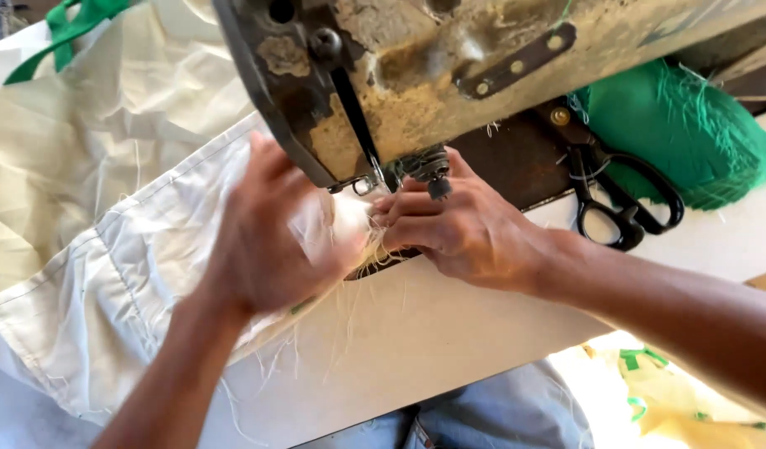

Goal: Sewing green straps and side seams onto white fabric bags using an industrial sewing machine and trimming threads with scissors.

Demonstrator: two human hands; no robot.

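My left hand [271, 237] pressed flat on the white fabric [108, 291], whose frayed edge lay under the sewing machine [416, 75] needle. My right hand [462, 229], nearer the needle, pinched that edge.

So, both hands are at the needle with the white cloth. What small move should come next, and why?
Probably flatten the frayed cloth edge and slide it a little further under the needle. The left hand presses the cloth beside the needle, the right hand pinches its edge just below it, and loose threads hang there, so the edge looks not yet fed straight.
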